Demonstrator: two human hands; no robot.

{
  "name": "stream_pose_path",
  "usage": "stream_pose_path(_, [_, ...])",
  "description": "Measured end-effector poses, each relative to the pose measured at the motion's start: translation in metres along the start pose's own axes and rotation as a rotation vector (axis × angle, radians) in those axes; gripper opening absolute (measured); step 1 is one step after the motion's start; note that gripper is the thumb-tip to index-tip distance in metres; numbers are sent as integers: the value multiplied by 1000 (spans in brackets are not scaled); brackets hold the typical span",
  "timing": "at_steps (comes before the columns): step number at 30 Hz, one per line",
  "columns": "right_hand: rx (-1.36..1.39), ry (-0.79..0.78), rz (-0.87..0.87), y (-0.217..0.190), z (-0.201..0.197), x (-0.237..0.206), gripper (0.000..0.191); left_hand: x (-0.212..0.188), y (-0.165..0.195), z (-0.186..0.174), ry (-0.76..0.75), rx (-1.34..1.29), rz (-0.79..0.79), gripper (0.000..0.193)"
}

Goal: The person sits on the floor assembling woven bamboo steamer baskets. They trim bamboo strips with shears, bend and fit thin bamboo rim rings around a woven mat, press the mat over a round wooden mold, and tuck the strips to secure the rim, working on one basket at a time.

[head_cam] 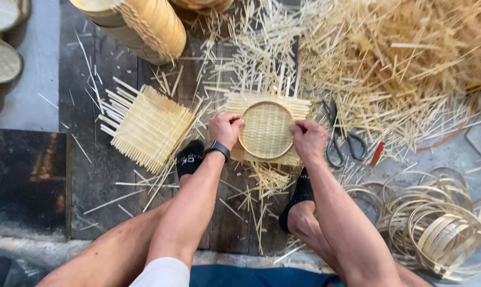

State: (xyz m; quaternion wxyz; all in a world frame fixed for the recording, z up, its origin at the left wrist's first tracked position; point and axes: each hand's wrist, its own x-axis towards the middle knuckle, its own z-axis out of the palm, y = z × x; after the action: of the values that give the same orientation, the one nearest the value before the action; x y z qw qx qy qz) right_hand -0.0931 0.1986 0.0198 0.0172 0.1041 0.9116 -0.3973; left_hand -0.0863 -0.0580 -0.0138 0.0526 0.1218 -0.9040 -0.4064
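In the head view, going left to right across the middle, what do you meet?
Square woven bamboo mat → left hand → round bamboo hoop on woven mat → right hand → black-handled scissors → pile of bamboo rings.

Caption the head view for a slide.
Both hands, left hand and right hand, press a round hoop onto a woven bamboo mat.

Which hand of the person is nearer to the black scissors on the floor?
The right hand. It grips the right edge of the round woven tray, with the scissors just beyond it. The left hand holds the tray's opposite edge, farther from the scissors.
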Motion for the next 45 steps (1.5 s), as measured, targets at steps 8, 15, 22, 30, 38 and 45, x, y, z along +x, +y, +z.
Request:
stream_pose_path(8, [-11, -32, 30, -1, 6, -6, 19, -6, -1, -9, 49, -16, 173, 13])
stream_pose_path(15, [74, -37, 134, -4, 7, -4, 21, -2, 0, -6, -34, 60, -96, 14])
stream_pose_path(22, [63, -111, 269, 15, 17, 3, 16, 0, -3, -2, -43, -8, -194, 16])
stream_pose_path(30, [26, -4, -25, 18, 12, 0, 19, 3, -16, 2, -91, -189, -183, 16])
stream_pose_path(38, [-12, -109, 185, 4, -1, 6, 19, -3, -10, -6, -144, -261, -323, 22])
stream_pose_path(45, [60, -159, 173, 11, -7, 7, 22, -7, -19, -2, -148, -260, -353, 23])
